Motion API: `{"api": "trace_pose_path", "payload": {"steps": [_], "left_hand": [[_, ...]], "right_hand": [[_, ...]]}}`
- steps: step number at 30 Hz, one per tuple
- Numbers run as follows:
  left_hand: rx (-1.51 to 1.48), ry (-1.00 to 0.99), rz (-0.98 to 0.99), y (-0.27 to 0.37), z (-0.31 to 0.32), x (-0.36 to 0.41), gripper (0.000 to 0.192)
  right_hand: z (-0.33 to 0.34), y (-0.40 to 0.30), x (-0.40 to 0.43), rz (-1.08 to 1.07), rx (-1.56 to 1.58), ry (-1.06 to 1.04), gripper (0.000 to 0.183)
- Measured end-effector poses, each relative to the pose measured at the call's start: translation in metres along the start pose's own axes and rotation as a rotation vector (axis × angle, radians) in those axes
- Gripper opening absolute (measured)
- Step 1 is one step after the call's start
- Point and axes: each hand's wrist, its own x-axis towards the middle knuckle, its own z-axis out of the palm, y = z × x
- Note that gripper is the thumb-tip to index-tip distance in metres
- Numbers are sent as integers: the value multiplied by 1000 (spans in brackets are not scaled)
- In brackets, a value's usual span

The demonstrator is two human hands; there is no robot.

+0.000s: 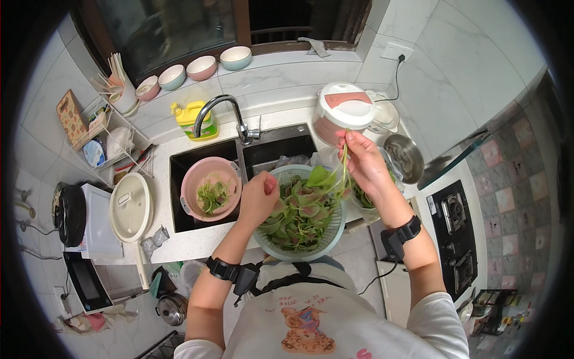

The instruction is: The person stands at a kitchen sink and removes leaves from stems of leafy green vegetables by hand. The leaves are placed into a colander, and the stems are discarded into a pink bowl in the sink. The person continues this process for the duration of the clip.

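Note:
My right hand (365, 159) pinches the upper end of a thin green stem (345, 164), which hangs down with leaves over the right side of a pale green plastic colander (337, 233). Purple-centred leafy greens (298, 215), apparently amaranth, fill that colander. At its left rim is my left hand (260, 197), fingers curled inward; whether anything is between them is hidden. To the left, a pink plastic basin (187, 190) sits in the sink with a small heap of stems and leaves (213, 196) inside. More greens (362, 197) show in a clear plastic bag beneath my right forearm.
A chrome faucet (242, 128) arches over the black double sink (177, 222). Behind my right hand stands a pink-and-white rice cooker (343, 110), with a steel bowl (406, 157) beside it. A lidded pan (131, 208) lies left; the gas hob (453, 242) is right.

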Motion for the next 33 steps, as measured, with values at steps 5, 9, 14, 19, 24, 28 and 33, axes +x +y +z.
{"api": "trace_pose_path", "payload": {"steps": [5, 9, 14, 19, 24, 28, 33], "left_hand": [[-74, -198, 95, 1, 9, -6, 12], [-109, 73, 188, 25, 6, 10, 15], [-599, -186, 84, 69, 0, 29, 20], [-695, -220, 6, 87, 2, 29, 12], [-689, -95, 5, 76, 1, 29, 10], [-130, 167, 263, 58, -4, 32, 9], [76, 222, 158, 27, -22, 24, 3]], "right_hand": [[2, -11, -2, 13, -16, -12, 25], [12, -7, -5, 58, -96, -22, 26], [29, 6, -5, 78, -202, -55, 26], [39, 18, 1, -5, -357, -6, 21], [30, 26, -6, 18, -468, -55, 7], [14, 27, -6, -54, -785, -66, 5], [-9, 13, -9, 8, -560, -17, 4]]}}
